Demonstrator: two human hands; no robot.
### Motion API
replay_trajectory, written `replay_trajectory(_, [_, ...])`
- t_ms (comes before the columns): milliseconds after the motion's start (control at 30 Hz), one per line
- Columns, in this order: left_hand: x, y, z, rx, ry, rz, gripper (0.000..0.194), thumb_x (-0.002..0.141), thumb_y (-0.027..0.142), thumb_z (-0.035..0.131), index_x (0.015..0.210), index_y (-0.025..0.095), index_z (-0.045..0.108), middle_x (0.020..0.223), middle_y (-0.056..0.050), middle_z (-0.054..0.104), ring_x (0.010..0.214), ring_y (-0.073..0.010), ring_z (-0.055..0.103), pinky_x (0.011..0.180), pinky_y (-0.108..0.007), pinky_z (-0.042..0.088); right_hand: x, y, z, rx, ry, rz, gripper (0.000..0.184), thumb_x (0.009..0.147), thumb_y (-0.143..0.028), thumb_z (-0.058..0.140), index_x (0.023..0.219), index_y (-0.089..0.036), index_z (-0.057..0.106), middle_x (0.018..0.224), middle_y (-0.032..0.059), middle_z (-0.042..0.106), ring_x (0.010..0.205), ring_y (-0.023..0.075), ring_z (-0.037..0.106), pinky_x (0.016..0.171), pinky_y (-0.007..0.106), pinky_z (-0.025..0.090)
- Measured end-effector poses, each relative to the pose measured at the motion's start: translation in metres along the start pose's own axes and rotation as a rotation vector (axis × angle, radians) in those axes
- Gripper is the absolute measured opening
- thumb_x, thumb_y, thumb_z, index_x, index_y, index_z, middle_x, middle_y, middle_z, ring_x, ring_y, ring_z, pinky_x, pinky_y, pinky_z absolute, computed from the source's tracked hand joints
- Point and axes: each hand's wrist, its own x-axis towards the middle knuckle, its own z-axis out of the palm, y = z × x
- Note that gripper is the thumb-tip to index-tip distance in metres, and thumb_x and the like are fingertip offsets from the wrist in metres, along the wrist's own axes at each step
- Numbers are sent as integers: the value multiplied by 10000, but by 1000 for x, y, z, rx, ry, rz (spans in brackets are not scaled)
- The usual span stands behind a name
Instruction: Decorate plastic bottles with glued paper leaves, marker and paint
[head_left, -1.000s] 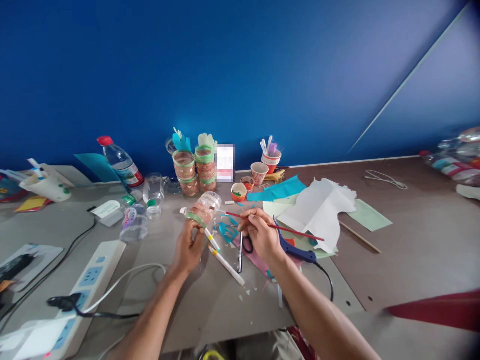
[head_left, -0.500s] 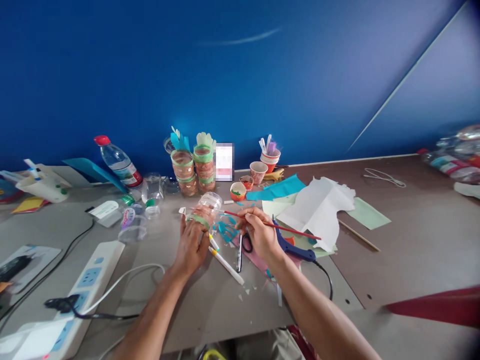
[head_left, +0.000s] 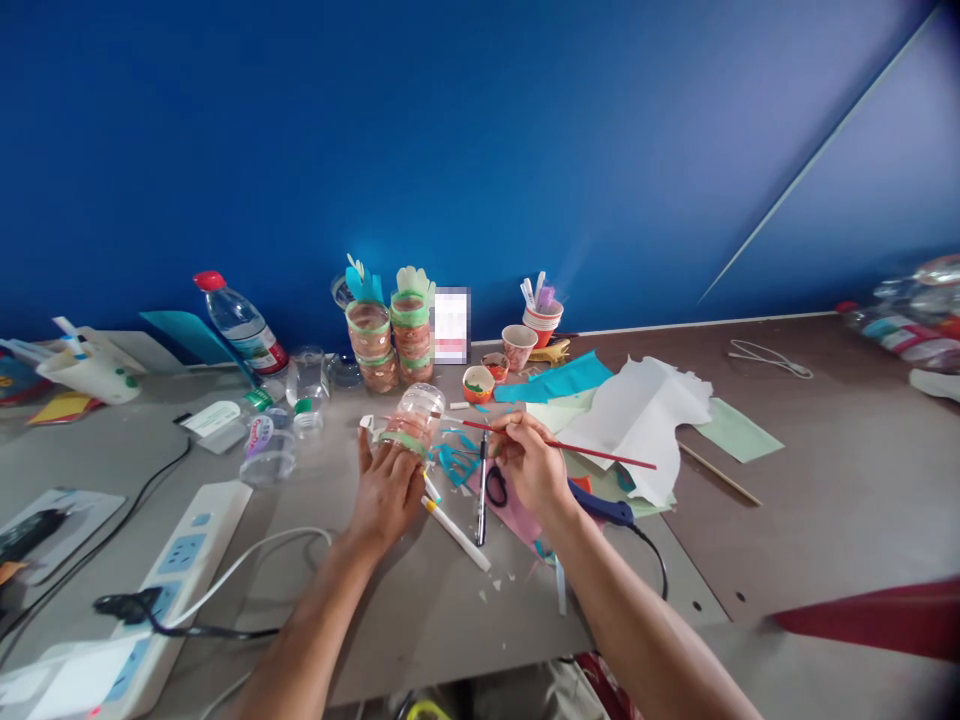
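Observation:
My left hand (head_left: 388, 490) is wrapped round the lower part of a clear plastic bottle piece (head_left: 421, 404) painted brown with a green band. The piece lies tilted on the table. My right hand (head_left: 531, 462) pinches a thin red paintbrush (head_left: 604, 455), its tip against or close to the bottle piece's side; I cannot tell if it touches. Behind stand two similar painted bottle holders (head_left: 370, 345) with green rims and paper cut-outs on top. Paper cups of paint (head_left: 478, 385) sit to their right. Under my right hand lie scissors (head_left: 496, 487) and a pen (head_left: 481, 510).
A white marker (head_left: 457, 535) and paper scraps lie between my arms. White paper (head_left: 637, 410), blue paper (head_left: 559, 378) and a dark-blue glue gun (head_left: 604, 505) are on the right. A power strip (head_left: 187, 560) with cables, a red-capped bottle (head_left: 244, 325) and clear plastic pieces stand left.
My right hand and the paintbrush have shifted slightly right, with the brush handle tilting flatter. My left hand still holds the bottle piece in nearly the same spot.

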Motion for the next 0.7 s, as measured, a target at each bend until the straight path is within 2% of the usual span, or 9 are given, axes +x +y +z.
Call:
replay_trajectory(133, [-2,-3,3,-30,-4,33,171,881,134,492,800,257,579,778,-15,669,824,-239,633,1239,-616,100,0,-2,1,-20,-4,15,117,676,-302,639,687,-198,692,518,-10,647,474,142,582,460,249,382])
replay_trajectory(300, [-2,-2,3,-73,-8,-27,159,860,143,515,785,264,585,778,-15,669,827,-243,627,1241,-613,91,0,-4,0,0,24,11,112,651,-292,618,645,-202,684,486,-14,625,448,142,560,442,248,367])
replay_trajectory(467, [-1,0,1,-102,8,-3,164,873,148,500,776,260,567,753,-6,649,801,-232,619,1238,-613,98,0,-3,-1,-25,-9,3,122,685,-301,624,694,-197,688,516,-8,640,464,139,565,462,248,390])
replay_trajectory(700, [-4,-7,4,-304,153,-209,79,893,199,506,839,251,532,812,-8,634,829,-221,607,1198,-580,230,0,-2,-1,-7,-12,1,114,688,-299,618,687,-203,679,503,-15,629,467,141,572,456,246,381])
